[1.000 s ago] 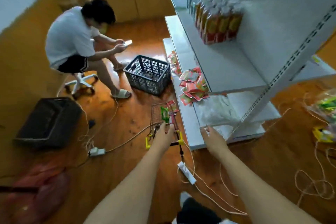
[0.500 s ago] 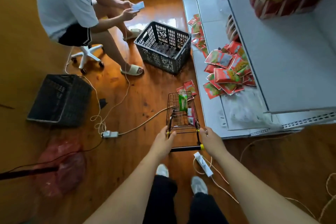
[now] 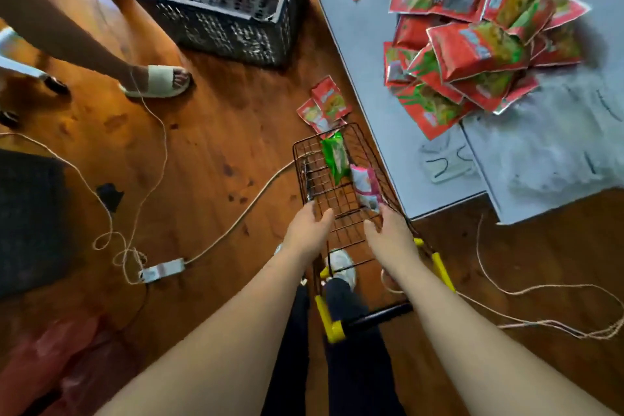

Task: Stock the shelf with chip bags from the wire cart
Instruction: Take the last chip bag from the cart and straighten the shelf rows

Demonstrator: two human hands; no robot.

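Both bare forearms reach forward and down, side by side, elbows out of view at the bottom edge. Left hand (image 3: pixel 308 230) is palm down, fingers together and fairly straight, thumb angled inward. Right hand (image 3: pixel 388 234) sits level with it, just apart, thumb pointing inward toward the left; its fingertips are blurred, so their curl is unclear.

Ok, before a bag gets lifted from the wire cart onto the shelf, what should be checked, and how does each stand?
1. Bags in wire cart: green bag and pink bag, ok.
2. Right hand at the pink bag: ok; grip cannot tell.
3. Left hand on the cart: ok.
4. Free room on shelf beside the red bags: ok.
5. Floor clear: not ok, two red packets and cable lie by the cart.
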